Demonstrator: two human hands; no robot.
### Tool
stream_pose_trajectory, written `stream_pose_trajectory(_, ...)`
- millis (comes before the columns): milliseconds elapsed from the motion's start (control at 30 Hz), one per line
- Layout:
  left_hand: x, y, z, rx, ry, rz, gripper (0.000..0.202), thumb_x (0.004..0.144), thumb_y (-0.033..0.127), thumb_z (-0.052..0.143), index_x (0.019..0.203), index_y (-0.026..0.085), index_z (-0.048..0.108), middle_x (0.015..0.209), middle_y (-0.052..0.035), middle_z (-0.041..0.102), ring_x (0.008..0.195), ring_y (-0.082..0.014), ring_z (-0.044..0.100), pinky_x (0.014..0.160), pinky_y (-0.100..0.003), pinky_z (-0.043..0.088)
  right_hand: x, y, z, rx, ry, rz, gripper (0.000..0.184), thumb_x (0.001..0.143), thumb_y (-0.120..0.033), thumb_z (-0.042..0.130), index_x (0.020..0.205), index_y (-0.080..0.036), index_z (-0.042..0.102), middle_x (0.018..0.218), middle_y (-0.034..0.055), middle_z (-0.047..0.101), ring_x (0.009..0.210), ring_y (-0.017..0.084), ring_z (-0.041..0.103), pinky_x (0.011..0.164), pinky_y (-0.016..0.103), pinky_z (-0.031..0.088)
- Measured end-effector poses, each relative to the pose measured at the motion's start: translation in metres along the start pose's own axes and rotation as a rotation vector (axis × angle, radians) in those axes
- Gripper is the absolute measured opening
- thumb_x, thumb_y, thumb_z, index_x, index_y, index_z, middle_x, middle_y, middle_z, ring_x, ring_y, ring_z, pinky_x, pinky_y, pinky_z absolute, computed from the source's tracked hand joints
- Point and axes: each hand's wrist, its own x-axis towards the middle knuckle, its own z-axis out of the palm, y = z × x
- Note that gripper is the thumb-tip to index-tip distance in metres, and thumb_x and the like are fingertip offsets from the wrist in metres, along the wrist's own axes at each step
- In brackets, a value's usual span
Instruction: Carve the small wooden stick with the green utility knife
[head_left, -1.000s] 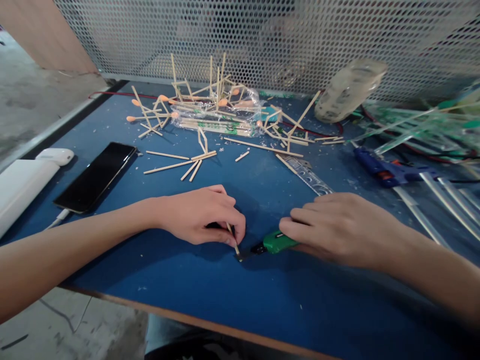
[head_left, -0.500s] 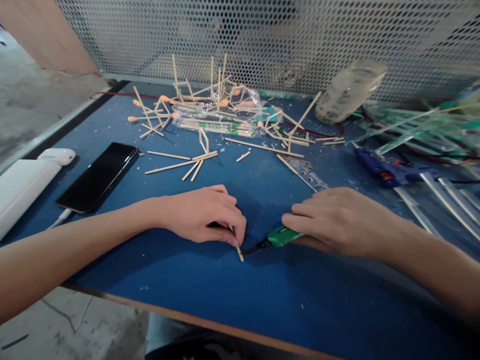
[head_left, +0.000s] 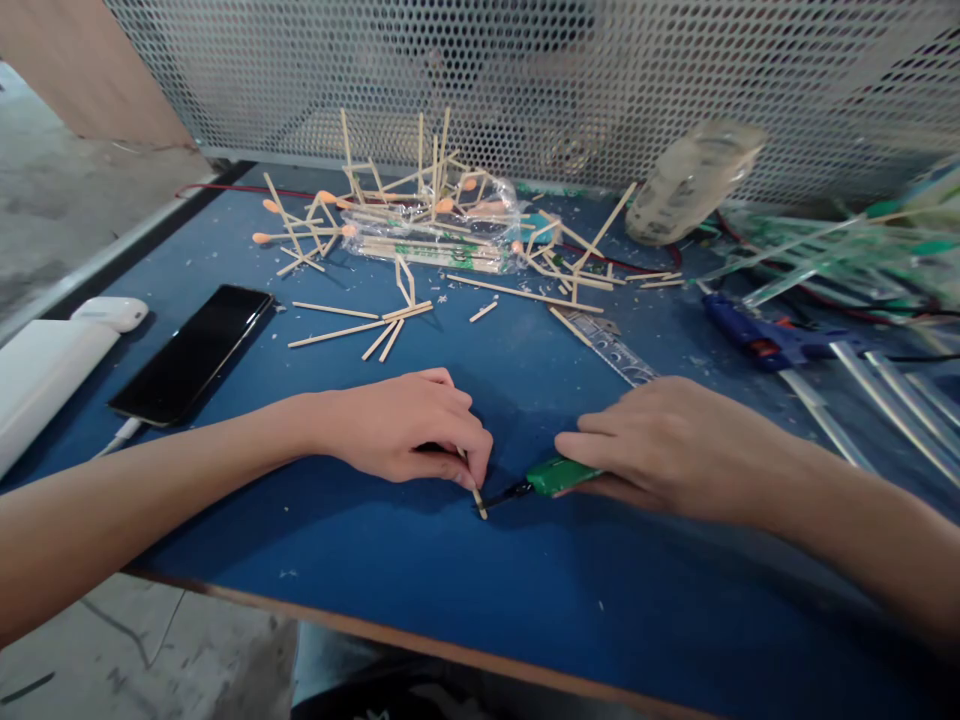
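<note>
My left hand (head_left: pixel 409 430) rests on the blue table (head_left: pixel 525 590) with its fingers pinched on a thin wooden stick (head_left: pixel 478 500), whose short end pokes out below the fingertips. My right hand (head_left: pixel 675 445) is closed on a green utility knife (head_left: pixel 555 477). The knife's dark blade tip touches the stick's end. Most of the stick is hidden under my left fingers.
A heap of wooden sticks and a plastic packet (head_left: pixel 435 235) lies at the back. A black phone (head_left: pixel 191 350) and a white device (head_left: pixel 52 360) are at the left. A clear ruler (head_left: pixel 611 345), a blue glue gun (head_left: pixel 765 340) and clear rods (head_left: pixel 877 400) lie to the right.
The knife drew back slightly to the right, then returned so that its blade meets the stick's end again. My left hand has stayed in place.
</note>
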Motion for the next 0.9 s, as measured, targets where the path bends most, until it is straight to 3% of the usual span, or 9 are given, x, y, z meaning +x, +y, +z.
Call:
stream_pose_trajectory(267, -0.0001, 0.0, -0.0005, 0.004, -0.014, -0.024, 0.021, 0.129, 0.031, 0.077, 0.112, 0.032, 0.089, 0.105, -0.0002, 0.098, 0.091, -0.0194, 0.079, 0.103, -0.038, 0.045, -0.002, 0.0098, 0.002, 0.028, -0.01, -0.006, 0.057, 0.142, -0.048, 0.035, 0.102, -0.027, 0.069, 0.07, -0.0037, 0.065, 0.052, 0.017, 0.049, 0.063, 0.041, 0.019)
stream_pose_trajectory(400, -0.0001, -0.0002, -0.0003, 0.013, -0.01, 0.007, 0.019, 0.129, 0.028, 0.079, 0.112, 0.032, 0.089, 0.106, 0.0008, 0.098, 0.091, -0.0191, 0.079, 0.102, -0.038, 0.044, -0.0021, 0.0042, 0.0032, -0.011, 0.027, 0.013, 0.049, 0.141, -0.04, 0.042, 0.104, -0.027, 0.071, 0.073, -0.003, 0.069, 0.055, 0.018, 0.052, 0.065, 0.041, 0.022)
stream_pose_trajectory(500, 0.0004, 0.0002, -0.0005, 0.005, -0.002, 0.017, 0.019, 0.129, 0.026, 0.08, 0.112, 0.032, 0.088, 0.107, 0.0014, 0.098, 0.091, -0.0186, 0.079, 0.102, -0.038, 0.043, -0.0037, 0.0018, 0.0042, 0.0, 0.026, 0.017, 0.047, 0.141, -0.043, 0.045, 0.106, -0.027, 0.072, 0.074, -0.0034, 0.07, 0.056, 0.018, 0.052, 0.065, 0.042, 0.021)
stream_pose_trajectory(667, 0.0007, 0.0014, -0.0012, -0.004, -0.022, -0.023, 0.021, 0.129, 0.03, 0.078, 0.111, 0.032, 0.088, 0.106, 0.0001, 0.097, 0.091, -0.0202, 0.079, 0.103, -0.039, 0.044, -0.0047, 0.0043, 0.0063, 0.036, 0.001, 0.009, 0.058, 0.143, -0.046, 0.029, 0.107, -0.027, 0.07, 0.074, -0.0041, 0.068, 0.055, 0.017, 0.049, 0.065, 0.042, 0.019)
stream_pose_trajectory(900, 0.001, 0.001, -0.0011, 0.007, -0.011, 0.01, 0.019, 0.13, 0.028, 0.078, 0.113, 0.032, 0.086, 0.104, 0.0016, 0.096, 0.089, -0.0195, 0.077, 0.101, -0.039, 0.041, -0.0039, 0.0047, -0.0011, 0.048, 0.002, 0.005, 0.05, 0.142, -0.046, 0.042, 0.104, -0.027, 0.069, 0.071, -0.0052, 0.068, 0.052, 0.015, 0.052, 0.063, 0.04, 0.021)
